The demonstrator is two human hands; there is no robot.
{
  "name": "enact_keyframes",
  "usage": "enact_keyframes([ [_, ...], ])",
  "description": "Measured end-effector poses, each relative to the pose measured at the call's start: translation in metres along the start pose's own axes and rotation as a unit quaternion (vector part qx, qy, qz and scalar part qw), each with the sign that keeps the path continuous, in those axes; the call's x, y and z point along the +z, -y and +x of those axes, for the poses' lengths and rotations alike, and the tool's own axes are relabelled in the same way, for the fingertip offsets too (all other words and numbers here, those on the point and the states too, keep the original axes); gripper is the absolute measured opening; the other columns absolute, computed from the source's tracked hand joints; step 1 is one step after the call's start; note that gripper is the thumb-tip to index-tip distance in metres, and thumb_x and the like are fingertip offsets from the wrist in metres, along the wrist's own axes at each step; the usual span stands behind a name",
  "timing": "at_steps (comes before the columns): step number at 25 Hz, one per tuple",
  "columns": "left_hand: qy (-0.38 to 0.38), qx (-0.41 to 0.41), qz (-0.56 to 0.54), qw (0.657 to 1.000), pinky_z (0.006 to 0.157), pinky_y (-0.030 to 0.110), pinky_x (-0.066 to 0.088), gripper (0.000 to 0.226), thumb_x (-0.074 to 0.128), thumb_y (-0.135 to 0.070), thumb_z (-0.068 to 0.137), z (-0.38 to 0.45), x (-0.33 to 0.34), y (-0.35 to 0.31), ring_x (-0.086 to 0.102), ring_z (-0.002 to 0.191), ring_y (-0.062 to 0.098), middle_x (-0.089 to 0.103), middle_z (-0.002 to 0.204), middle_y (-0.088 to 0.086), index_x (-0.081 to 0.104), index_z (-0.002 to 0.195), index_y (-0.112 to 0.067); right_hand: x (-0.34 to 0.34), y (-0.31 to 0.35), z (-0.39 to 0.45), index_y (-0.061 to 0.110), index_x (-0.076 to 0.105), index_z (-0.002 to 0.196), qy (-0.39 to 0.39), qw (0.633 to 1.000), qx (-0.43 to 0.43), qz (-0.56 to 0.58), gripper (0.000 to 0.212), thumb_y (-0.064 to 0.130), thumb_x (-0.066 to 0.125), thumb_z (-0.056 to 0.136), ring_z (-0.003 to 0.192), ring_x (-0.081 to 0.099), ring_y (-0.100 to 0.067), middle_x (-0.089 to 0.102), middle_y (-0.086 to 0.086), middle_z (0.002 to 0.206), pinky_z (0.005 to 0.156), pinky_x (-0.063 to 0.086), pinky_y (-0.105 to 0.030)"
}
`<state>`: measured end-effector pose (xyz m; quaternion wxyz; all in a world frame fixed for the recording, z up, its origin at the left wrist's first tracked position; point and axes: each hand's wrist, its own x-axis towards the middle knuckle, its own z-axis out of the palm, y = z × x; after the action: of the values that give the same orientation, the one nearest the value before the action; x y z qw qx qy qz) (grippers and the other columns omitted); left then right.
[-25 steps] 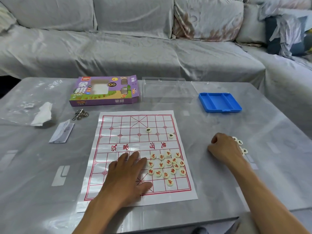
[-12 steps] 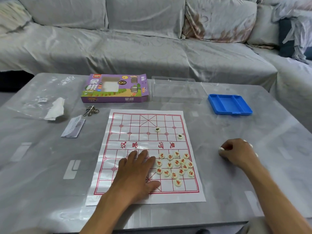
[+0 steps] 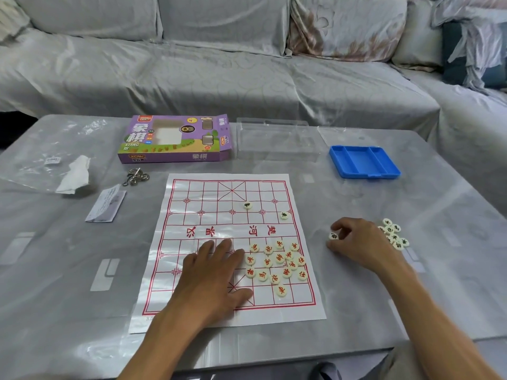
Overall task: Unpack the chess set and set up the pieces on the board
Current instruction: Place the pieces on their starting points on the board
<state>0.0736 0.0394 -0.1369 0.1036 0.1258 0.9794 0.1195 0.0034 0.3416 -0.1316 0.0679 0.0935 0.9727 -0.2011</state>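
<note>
Your left hand (image 3: 212, 272) lies flat, fingers straight, pressing the paper board (image 3: 233, 242) near the table's (image 3: 68, 311) front edge. Your right hand (image 3: 359, 242) pinches one dark-lettered piece (image 3: 333, 236) just off the board's right edge, beside a small pile of dark pieces (image 3: 395, 234). Red pieces (image 3: 277, 264) crowd the board's near right corner. Lifting your left hand could let the thin sheet slide, scattering them.

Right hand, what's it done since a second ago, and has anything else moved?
The right hand, which was lying over the loose pieces beside the board, now pinches one dark-lettered piece at its fingertips. The left hand still presses flat on the board; the red pieces haven't moved.
</note>
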Motion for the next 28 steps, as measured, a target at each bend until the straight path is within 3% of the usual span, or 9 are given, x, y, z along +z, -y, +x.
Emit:
enact_keyframes([
  [4,0.003,-0.003,0.005,1.0,0.117,0.044,0.016,0.068,0.048,-0.067,0.085,0.0,0.0,-0.001,0.007,0.146,0.019,0.011,0.159,-0.013,0.024,0.143,-0.041,0.005,0.009,0.0,0.025,0.069,0.092,-0.033,0.999,-0.011,-0.026,0.013,0.029,0.07,0.081,0.078,0.059,-0.01,0.066,0.006,0.088,0.072,0.052,-0.029],
  [9,0.003,-0.005,0.009,1.0,0.118,0.043,0.014,0.069,0.045,-0.07,0.085,0.001,0.0,-0.001,0.006,0.146,0.017,0.007,0.159,-0.014,0.019,0.143,-0.043,0.029,0.082,0.017,0.024,0.069,0.096,-0.09,0.989,-0.085,0.079,0.014,0.032,0.07,0.084,0.078,0.06,-0.006,0.066,0.011,0.089,0.075,0.054,-0.025],
  [13,0.015,-0.007,0.012,1.0,0.119,0.045,0.01,0.072,0.046,-0.069,0.086,0.002,0.001,-0.002,-0.001,0.148,0.021,-0.001,0.16,-0.014,0.014,0.146,-0.042,0.066,0.146,0.032,0.023,0.065,0.105,-0.031,0.987,-0.155,-0.011,0.022,0.035,0.064,0.087,0.091,0.057,-0.011,0.066,0.008,0.105,0.081,0.048,-0.026],
  [17,0.007,0.0,0.015,1.0,0.118,0.047,0.013,0.071,0.046,-0.067,0.086,0.004,0.005,0.003,0.003,0.147,0.022,0.004,0.159,-0.01,0.017,0.144,-0.04,0.053,0.115,0.033,0.024,0.057,0.105,-0.112,0.992,-0.05,-0.009,0.021,0.04,0.059,0.091,0.081,0.057,-0.011,0.06,0.009,0.092,0.074,0.05,-0.028],
  [19,0.002,0.003,0.011,1.0,0.117,0.046,0.016,0.068,0.047,-0.066,0.086,0.004,0.007,0.004,0.006,0.145,0.022,0.008,0.158,-0.01,0.02,0.142,-0.039,0.048,0.092,0.032,0.022,0.057,0.103,-0.089,0.996,0.017,0.0,0.017,0.036,0.057,0.093,0.078,0.057,-0.01,0.064,0.005,0.096,0.074,0.053,-0.03],
  [25,0.011,0.001,0.02,1.0,0.117,0.046,0.012,0.071,0.045,-0.067,0.087,0.004,0.005,0.001,0.002,0.147,0.023,0.003,0.16,-0.011,0.016,0.145,-0.039,0.059,0.124,0.04,0.018,0.067,0.113,-0.046,0.986,-0.062,0.15,0.024,0.023,0.053,0.093,0.094,0.06,-0.012,0.066,0.002,0.115,0.083,0.049,-0.025],
  [28,0.008,0.0,0.02,1.0,0.116,0.043,0.015,0.068,0.046,-0.066,0.088,0.002,0.0,0.001,0.005,0.146,0.021,0.007,0.159,-0.011,0.019,0.144,-0.04,0.038,0.095,0.035,0.023,0.065,0.106,-0.066,0.993,-0.064,0.067,0.017,0.026,0.056,0.093,0.089,0.06,-0.012,0.067,0.003,0.107,0.083,0.052,-0.029],
])
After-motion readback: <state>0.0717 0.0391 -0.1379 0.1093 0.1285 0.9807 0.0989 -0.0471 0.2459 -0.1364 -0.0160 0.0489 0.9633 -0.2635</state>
